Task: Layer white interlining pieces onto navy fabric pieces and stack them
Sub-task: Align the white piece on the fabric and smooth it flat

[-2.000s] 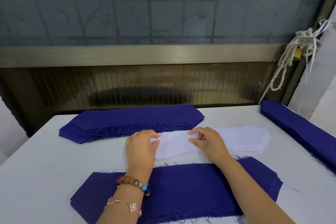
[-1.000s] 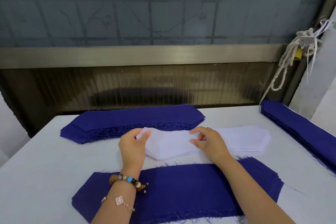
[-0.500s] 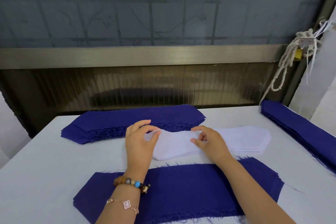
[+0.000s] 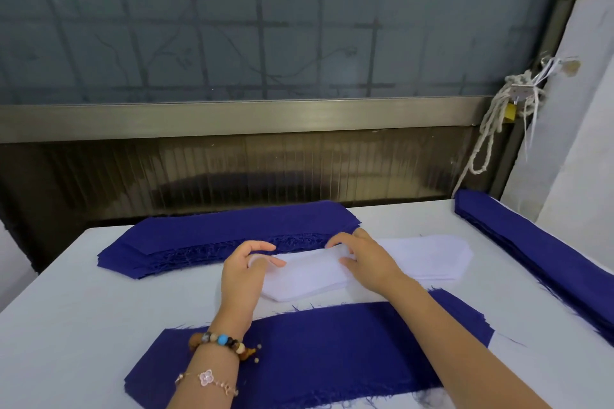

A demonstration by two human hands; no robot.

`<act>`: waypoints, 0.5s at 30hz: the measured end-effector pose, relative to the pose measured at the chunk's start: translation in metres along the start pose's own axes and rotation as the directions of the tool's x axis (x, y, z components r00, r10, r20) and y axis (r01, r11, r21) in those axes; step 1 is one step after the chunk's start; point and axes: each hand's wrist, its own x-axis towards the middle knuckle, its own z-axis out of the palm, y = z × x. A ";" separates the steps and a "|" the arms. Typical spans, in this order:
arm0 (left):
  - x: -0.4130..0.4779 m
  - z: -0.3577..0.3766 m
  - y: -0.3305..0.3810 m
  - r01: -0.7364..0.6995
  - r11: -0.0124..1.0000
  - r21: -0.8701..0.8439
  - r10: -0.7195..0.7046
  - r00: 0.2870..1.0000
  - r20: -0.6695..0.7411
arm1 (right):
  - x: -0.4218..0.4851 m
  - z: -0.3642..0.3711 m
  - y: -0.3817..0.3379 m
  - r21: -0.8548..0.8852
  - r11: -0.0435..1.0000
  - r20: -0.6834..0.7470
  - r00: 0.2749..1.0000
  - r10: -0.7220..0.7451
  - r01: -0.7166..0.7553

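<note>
while the navy fabric piece point(image 4: 332, 352) nearest you is lying flat and uncovered on the surface point(image 4: 83, 309), you are working on the pick-up step: taking one white piece off the interlining stack point(image 4: 432, 259) that is sitting just beyond it. your left hand point(image 4: 244, 271) is curling round the left end of the top interlining piece point(image 4: 309, 277), thumb on top and fingers behind, pinching it. your right hand point(image 4: 363, 259) is pinching the same piece nearer its middle, thumb and fingertips closing on its far edge. that piece is sitting skewed against the stack, its angled left end reaching out over the surface just short of the navy piece's frayed far edge. both your forearms are crossing over the navy piece, so the target is lying right under your wrists, near the white piece but apart from it. as i judge it, the next move is calling for a clean separation, with only one layer coming away, then drawing it toward you and matching its angled ends to the navy outline. whether the pair is then going onto the back navy stack point(image 4: 216, 236) or the right navy stack point(image 4: 538, 242), i cannot tell.
</note>
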 end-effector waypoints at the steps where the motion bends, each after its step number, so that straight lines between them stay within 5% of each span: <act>1: 0.000 0.000 0.000 0.019 1.000 -0.011 -0.019 1.000 -0.006 | 0.001 -0.002 0.003 0.002 1.000 0.007 1.000 0.021 -0.021; 15: 0.008 0.001 -0.012 0.067 0.998 -0.005 -0.067 0.997 -0.037 | -0.018 -0.045 0.081 0.002 0.929 -0.058 0.928 0.369 -0.369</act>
